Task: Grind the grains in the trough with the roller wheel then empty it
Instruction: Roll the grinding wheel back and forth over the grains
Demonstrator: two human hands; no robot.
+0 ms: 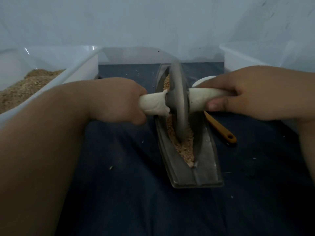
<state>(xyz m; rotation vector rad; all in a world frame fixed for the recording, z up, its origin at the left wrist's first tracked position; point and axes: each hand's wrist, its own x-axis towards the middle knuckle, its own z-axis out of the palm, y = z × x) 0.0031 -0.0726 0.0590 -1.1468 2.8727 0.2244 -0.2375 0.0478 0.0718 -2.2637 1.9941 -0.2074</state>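
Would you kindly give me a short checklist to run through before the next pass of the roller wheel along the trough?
1. The roller wheel sits in the groove of the trough, on the grains: ok.
2. The left hand grips its handle: ok.
3. The right hand grips the other handle: ok.
4. The yellow-handled tool lies on the cloth beside the trough, out of the wheel's path: ok.
5. Grains fine enough to empty: cannot tell.
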